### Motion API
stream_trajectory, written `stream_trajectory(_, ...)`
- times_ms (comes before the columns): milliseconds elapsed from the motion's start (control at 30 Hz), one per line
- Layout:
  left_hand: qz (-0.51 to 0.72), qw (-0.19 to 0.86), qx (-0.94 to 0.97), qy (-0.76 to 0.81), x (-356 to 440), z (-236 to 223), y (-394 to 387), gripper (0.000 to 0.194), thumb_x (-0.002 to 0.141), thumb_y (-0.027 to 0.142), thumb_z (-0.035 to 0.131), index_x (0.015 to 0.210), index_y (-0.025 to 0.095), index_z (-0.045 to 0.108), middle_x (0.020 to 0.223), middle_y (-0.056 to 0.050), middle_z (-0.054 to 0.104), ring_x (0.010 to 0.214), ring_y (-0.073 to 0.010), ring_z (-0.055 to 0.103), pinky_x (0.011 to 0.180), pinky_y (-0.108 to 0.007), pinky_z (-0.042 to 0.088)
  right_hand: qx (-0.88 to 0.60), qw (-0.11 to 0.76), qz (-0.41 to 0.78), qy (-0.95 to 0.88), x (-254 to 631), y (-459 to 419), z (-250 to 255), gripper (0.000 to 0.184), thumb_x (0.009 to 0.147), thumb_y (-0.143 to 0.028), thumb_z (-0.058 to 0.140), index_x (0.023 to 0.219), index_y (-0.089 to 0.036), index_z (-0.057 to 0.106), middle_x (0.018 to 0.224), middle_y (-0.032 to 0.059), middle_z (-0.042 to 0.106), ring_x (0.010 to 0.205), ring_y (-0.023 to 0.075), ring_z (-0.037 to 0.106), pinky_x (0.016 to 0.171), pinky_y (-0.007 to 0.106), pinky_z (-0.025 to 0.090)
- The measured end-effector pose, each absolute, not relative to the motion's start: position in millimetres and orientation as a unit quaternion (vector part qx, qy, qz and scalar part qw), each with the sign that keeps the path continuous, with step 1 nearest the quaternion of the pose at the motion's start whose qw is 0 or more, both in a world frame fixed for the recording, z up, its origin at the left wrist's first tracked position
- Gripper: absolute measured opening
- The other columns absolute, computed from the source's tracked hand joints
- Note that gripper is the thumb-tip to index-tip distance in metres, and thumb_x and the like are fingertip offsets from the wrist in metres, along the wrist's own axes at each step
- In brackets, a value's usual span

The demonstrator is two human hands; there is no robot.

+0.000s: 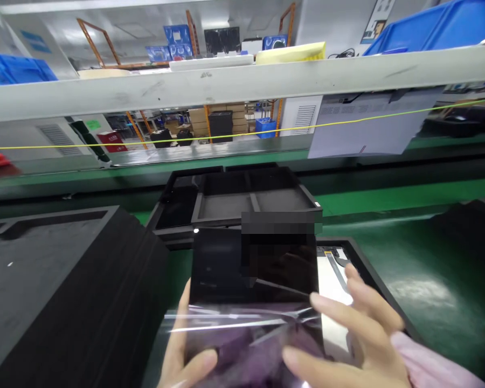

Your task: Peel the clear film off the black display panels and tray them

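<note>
A dark, glossy display panel [218, 264] is tilted up in front of me. Clear plastic film [234, 339] lies over its lower part, wrinkled and jutting past the left edge. My left hand [181, 350] grips the panel by its lower left side, thumb on the front over the film, other fingers behind. At the right side, my right hand [355, 328] has its fingers spread, slightly blurred. Its index fingertip is at the panel's right edge and its thumb is over the film. Behind that hand, a white-backed panel with a flat cable [334, 277] lies in a black tray [374, 285].
Black foam trays [222, 221] with compartments stand ahead on the green bench [440, 269]. A tall stack of black foam trays [76, 285] rises at left. Above runs a pale shelf [202, 89] carrying blue bins [436, 27]. A paper sheet [364, 129] hangs beneath it, crossed by a yellow cord [226, 137].
</note>
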State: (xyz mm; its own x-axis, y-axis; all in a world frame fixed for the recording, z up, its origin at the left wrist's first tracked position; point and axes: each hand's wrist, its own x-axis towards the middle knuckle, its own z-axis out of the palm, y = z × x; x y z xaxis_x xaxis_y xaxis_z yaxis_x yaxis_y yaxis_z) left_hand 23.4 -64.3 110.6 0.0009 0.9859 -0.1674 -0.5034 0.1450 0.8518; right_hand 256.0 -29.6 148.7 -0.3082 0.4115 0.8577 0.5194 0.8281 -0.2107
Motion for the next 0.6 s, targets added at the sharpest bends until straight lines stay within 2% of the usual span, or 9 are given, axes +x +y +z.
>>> stream_trajectory(67, 0.591, 0.619, 0.299, 0.422, 30, 120, -54, 0.068, 0.078, 0.021, 0.068, 0.135, 0.048, 0.042, 0.134, 0.013, 0.058, 0.13, -0.0191, 0.047, 0.105, -0.023, 0.039, -0.267, 0.447, -0.095, -0.848, 253, -18, 165, 0.025, 0.094, -0.017, 0.046, 0.102, -0.026, 0.068, 0.102, 0.0038, 0.06, 0.097, 0.0202, 0.05, 0.099, 0.037, 0.042)
stream_trajectory(100, 0.596, 0.604, 0.311, 0.428, 32, 123, -49, 0.068, 0.076, 0.02, 0.07, 0.135, 0.045, 0.045, 0.136, 0.012, 0.057, 0.133, -0.0202, 0.044, 0.108, -0.025, 0.036, -0.262, 0.41, -0.054, -0.872, 250, -10, 175, 0.028, 0.094, -0.013, 0.044, 0.11, -0.022, 0.065, 0.094, 0.0044, 0.061, 0.087, 0.0176, 0.052, 0.088, 0.032, 0.048)
stream_trajectory(167, 0.602, 0.581, 0.348, 0.423, 34, 128, -38, 0.07, 0.071, 0.019, 0.072, 0.135, 0.037, 0.048, 0.139, 0.007, 0.055, 0.135, -0.0246, 0.04, 0.112, -0.03, 0.031, -0.257, 0.354, 0.139, -0.888, 246, 6, 194, 0.034, 0.098, -0.017, 0.041, 0.13, -0.015, 0.051, 0.094, 0.0057, 0.061, 0.074, 0.0135, 0.056, 0.068, 0.025, 0.052)
stream_trajectory(233, 0.607, 0.578, 0.367, 0.403, 33, 133, -29, 0.07, 0.07, 0.018, 0.071, 0.136, 0.031, 0.049, 0.14, 0.002, 0.054, 0.135, -0.0283, 0.039, 0.113, -0.035, 0.03, -0.221, 0.301, 0.343, -0.862, 245, 23, 210, 0.043, 0.099, -0.022, 0.038, 0.141, -0.016, 0.036, 0.113, 0.0085, 0.059, 0.084, 0.0128, 0.062, 0.07, 0.023, 0.055)
stream_trajectory(300, 0.611, 0.592, 0.359, 0.384, 29, 138, -23, 0.071, 0.07, 0.017, 0.068, 0.137, 0.028, 0.048, 0.138, -0.001, 0.056, 0.135, -0.0303, 0.039, 0.113, -0.038, 0.03, -0.14, 0.223, 0.434, -0.862, 246, 36, 223, 0.043, 0.095, -0.014, 0.036, 0.138, -0.019, 0.043, 0.133, 0.0079, 0.049, 0.112, 0.0158, 0.056, 0.091, 0.029, 0.051)
stream_trajectory(367, 0.611, 0.61, 0.346, 0.367, 24, 143, -20, 0.072, 0.069, 0.015, 0.066, 0.137, 0.026, 0.047, 0.133, -0.003, 0.06, 0.134, -0.0306, 0.041, 0.113, -0.039, 0.029, -0.055, 0.156, 0.389, -0.906, 247, 44, 235, 0.048, 0.083, -0.001, 0.036, 0.123, -0.016, 0.058, 0.143, 0.0066, 0.04, 0.134, 0.0192, 0.033, 0.106, 0.035, 0.037)
stream_trajectory(433, 0.613, 0.622, 0.338, 0.35, 21, 147, -20, 0.071, 0.07, 0.016, 0.064, 0.138, 0.025, 0.047, 0.13, -0.003, 0.063, 0.133, -0.0308, 0.043, 0.114, -0.04, 0.028, -0.016, 0.116, 0.295, -0.948, 245, 45, 246, 0.051, 0.07, 0.005, 0.039, 0.111, -0.012, 0.065, 0.147, 0.008, 0.032, 0.139, 0.0209, 0.017, 0.111, 0.037, 0.029)
stream_trajectory(500, 0.625, 0.62, 0.33, 0.341, 18, 148, -21, 0.066, 0.073, 0.017, 0.062, 0.137, 0.025, 0.048, 0.128, -0.003, 0.064, 0.131, -0.0301, 0.045, 0.113, -0.04, 0.028, -0.007, 0.097, 0.22, -0.971, 240, 40, 256, 0.047, 0.066, 0.005, 0.048, 0.105, -0.011, 0.068, 0.148, 0.0108, 0.029, 0.139, 0.0238, 0.013, 0.111, 0.038, 0.028)
stream_trajectory(600, 0.647, 0.604, 0.311, 0.345, 15, 147, -21, 0.051, 0.082, 0.019, 0.058, 0.131, 0.027, 0.055, 0.128, 0.0, 0.064, 0.128, -0.0262, 0.049, 0.111, -0.036, 0.034, -0.004, 0.1, 0.149, -0.984, 229, 32, 267, 0.053, 0.064, 0.004, 0.064, 0.113, -0.015, 0.065, 0.148, 0.0134, 0.028, 0.137, 0.0271, 0.019, 0.11, 0.04, 0.03)
